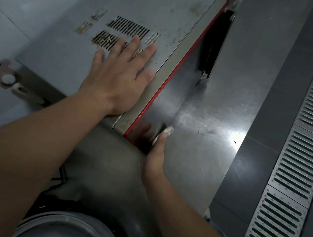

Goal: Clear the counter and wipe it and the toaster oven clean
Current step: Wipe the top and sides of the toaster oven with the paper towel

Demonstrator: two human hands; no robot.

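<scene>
Nearest the lens, low in the frame: round grey lid or bowl rim [69, 229], between two bare forearms. Left hand [117, 75] spread flat, fingers straight, pressing on top of the toaster oven [61, 53], fingertips over its grimy vent slots [129, 27]. Right hand [155, 155] pinching a small whitish wad of cloth [166, 132] against the oven's front face, beside the red trim [167, 80] at centre. Steel counter [209, 124] bare and glaring to the right, ending at a straight edge; floor drain grate [299, 154] beyond. No readable writing.
</scene>
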